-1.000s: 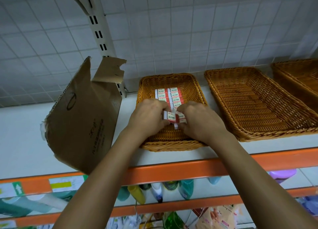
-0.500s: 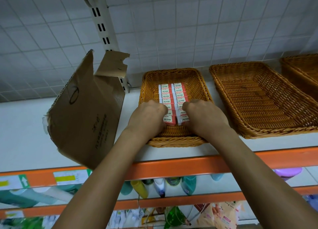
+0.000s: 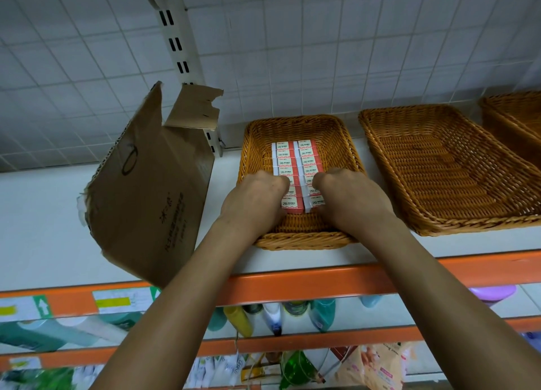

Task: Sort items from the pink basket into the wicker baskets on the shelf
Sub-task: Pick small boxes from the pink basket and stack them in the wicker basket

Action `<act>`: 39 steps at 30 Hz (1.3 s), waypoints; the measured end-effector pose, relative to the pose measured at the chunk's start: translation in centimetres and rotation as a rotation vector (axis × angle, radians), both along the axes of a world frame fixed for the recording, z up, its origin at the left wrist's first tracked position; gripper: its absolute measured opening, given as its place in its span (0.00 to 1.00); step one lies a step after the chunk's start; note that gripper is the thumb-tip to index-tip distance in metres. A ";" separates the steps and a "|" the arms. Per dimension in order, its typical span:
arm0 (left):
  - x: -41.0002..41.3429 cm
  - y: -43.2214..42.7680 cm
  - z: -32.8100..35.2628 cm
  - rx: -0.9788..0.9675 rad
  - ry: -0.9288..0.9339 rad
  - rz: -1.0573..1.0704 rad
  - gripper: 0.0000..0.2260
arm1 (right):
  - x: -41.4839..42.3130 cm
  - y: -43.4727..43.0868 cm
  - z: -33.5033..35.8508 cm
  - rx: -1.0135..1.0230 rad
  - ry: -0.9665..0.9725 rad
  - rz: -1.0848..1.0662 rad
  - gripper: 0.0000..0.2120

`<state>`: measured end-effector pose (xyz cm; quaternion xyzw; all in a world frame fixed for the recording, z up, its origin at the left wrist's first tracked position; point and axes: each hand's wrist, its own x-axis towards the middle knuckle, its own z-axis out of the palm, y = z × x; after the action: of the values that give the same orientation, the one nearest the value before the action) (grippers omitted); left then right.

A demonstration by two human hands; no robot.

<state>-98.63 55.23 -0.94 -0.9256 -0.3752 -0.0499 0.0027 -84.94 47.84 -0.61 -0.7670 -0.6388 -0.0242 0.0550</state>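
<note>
Broadly, we seem early in the sorting. On the shelf a torn carton stands at the left. The middle basket and the right basket, which is only partly in view, show nothing inside, so most of the filling looks left to do. The left basket holds two neat rows of boxes down its middle. Our left hand and right hand reach into it, fingers curled round the nearest boxes, seemingly squaring them up. The pink basket is out of view, so we cannot tell what remains in it.
</note>
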 end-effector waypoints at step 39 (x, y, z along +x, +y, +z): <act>0.2 0.0 -0.2 0.051 0.015 0.013 0.20 | 0.2 0.3 -0.3 -0.006 0.027 -0.012 0.14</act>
<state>-98.43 55.22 -1.12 -0.9232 -0.3795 -0.0524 0.0294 -84.72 48.16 -0.89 -0.7712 -0.6335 -0.0122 0.0610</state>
